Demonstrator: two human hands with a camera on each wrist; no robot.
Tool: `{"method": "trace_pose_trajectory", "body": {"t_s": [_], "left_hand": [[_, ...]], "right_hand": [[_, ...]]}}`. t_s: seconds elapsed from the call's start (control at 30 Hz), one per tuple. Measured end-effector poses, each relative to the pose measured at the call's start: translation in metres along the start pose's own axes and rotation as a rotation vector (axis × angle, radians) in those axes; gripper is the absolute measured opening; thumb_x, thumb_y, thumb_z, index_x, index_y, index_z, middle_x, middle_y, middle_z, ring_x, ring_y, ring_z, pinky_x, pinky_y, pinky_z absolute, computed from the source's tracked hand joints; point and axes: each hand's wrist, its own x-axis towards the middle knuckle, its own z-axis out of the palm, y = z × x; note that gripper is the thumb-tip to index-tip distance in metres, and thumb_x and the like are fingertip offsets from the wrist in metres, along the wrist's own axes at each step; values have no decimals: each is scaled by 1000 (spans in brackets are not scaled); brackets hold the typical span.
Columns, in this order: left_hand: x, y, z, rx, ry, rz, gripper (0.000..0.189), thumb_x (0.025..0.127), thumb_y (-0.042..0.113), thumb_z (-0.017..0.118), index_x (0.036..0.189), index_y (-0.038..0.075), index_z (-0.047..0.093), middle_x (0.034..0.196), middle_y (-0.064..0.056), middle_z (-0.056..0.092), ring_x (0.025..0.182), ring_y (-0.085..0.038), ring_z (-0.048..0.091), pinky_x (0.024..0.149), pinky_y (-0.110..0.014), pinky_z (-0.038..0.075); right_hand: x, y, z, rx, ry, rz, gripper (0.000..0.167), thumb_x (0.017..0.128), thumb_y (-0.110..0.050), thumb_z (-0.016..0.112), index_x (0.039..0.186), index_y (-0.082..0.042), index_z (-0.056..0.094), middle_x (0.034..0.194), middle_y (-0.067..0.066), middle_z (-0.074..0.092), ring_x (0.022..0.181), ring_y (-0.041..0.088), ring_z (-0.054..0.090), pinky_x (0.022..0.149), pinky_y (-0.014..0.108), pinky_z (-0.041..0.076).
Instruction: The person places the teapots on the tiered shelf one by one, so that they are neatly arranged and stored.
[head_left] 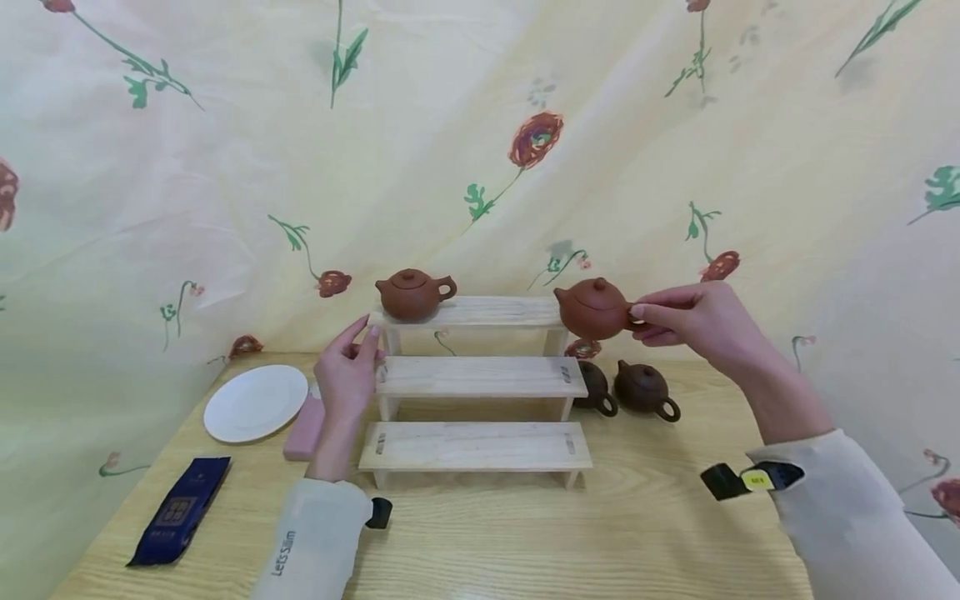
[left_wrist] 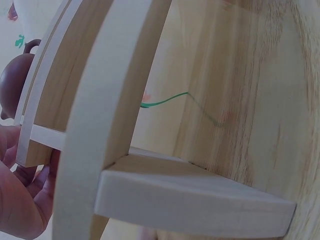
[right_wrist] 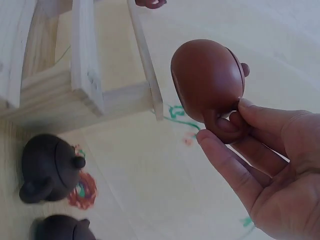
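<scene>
By its handle, my right hand (head_left: pixel 690 321) pinches a reddish-brown teapot (head_left: pixel 596 308), spout pointing left, at the right end of the three-tier wooden stand (head_left: pixel 480 377). The right wrist view has this teapot (right_wrist: pixel 207 80) hanging clear of the stand, with thumb and fingers at the handle loop. My left hand (head_left: pixel 348 367) is at the left end of the stand's top tier, and in the left wrist view its fingers (left_wrist: pixel 42 192) curl round that tier's end. Another reddish-brown teapot (head_left: pixel 409 296) sits on the top tier just above the left hand, handle to the right.
Two dark brown teapots, one (head_left: pixel 594 388) partly hidden by the stand and one (head_left: pixel 643 390) farther right, stand on the wooden table (head_left: pixel 660 517). At the left lie a white plate (head_left: pixel 255 403), a pink box (head_left: pixel 304 428) and a dark blue packet (head_left: pixel 180 511). Floral cloth (head_left: pixel 450 125) hangs behind.
</scene>
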Motion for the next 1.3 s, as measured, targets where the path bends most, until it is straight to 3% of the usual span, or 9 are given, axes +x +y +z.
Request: {"method": "trace_pose_trajectory", "body": {"t_s": [0.43, 0.87, 1.3], "left_hand": [[-1, 0, -1, 11, 10, 3, 34, 103, 25, 72, 135, 14, 74, 77, -11, 76, 57, 1, 60, 50, -18, 38], [-2, 1, 0, 8, 14, -7, 34, 103, 27, 72, 135, 15, 75, 76, -11, 76, 58, -2, 60, 49, -19, 37], [-1, 0, 0, -4, 21, 3, 33, 102, 25, 72, 134, 15, 75, 75, -11, 75, 56, -2, 59, 49, -18, 36]], "right_hand": [[44, -29, 32, 164, -84, -19, 43, 101, -18, 74, 129, 14, 67, 93, -2, 81, 82, 14, 79, 80, 32, 64], [70, -30, 54, 162, -118, 0, 38, 101, -17, 74, 127, 11, 70, 98, 4, 80, 82, 16, 79, 80, 33, 64], [86, -23, 58, 189, -158, 52, 38, 102, -14, 71, 130, 11, 68, 97, 4, 79, 80, 16, 79, 79, 33, 64]]}}
